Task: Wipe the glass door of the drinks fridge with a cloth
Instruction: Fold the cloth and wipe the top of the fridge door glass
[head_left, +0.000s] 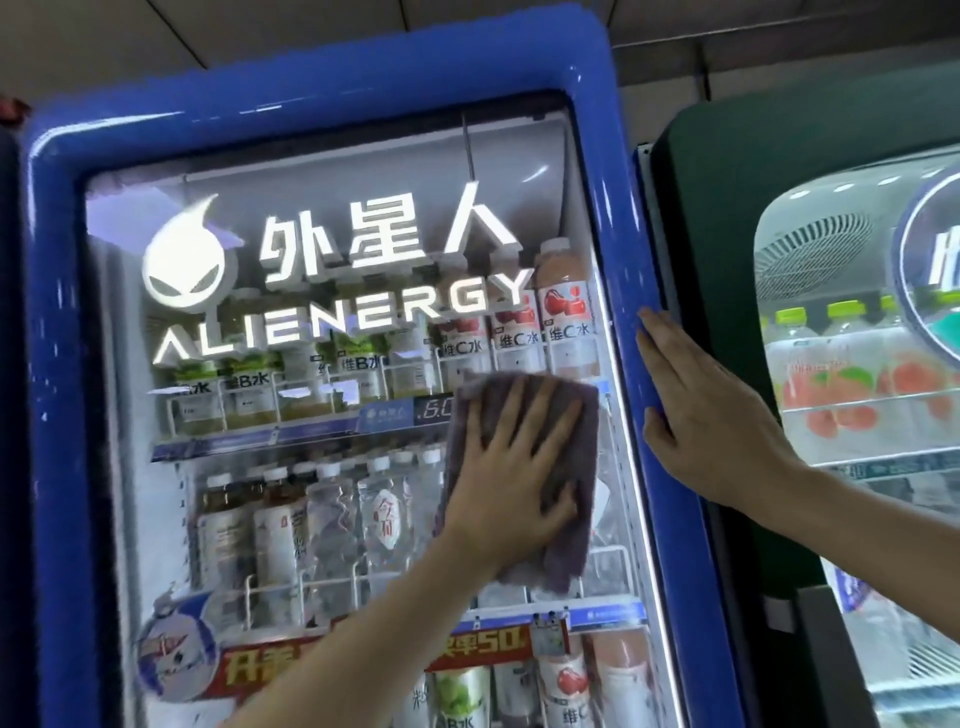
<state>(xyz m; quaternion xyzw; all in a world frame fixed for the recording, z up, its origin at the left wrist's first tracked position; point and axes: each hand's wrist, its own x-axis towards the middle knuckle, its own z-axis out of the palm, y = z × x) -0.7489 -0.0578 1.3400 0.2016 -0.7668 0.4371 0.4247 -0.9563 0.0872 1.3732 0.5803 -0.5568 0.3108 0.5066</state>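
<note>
The drinks fridge has a glossy blue door frame (587, 130) around a glass door (332, 499) with white "ALIENERGY" lettering. A grey-purple cloth (571, 415) lies flat against the right middle of the glass. My left hand (514, 467) presses it to the pane with spread, straight fingers. My right hand (711, 410) rests flat on the frame's right edge, fingers straight and pointing up.
Behind the glass stand shelves of bottles (332, 519) and a red promo strip (467, 649) lower down. A dark green fridge (727, 208) with its own glass door (857, 364) stands directly to the right. Grey ceiling panels are above.
</note>
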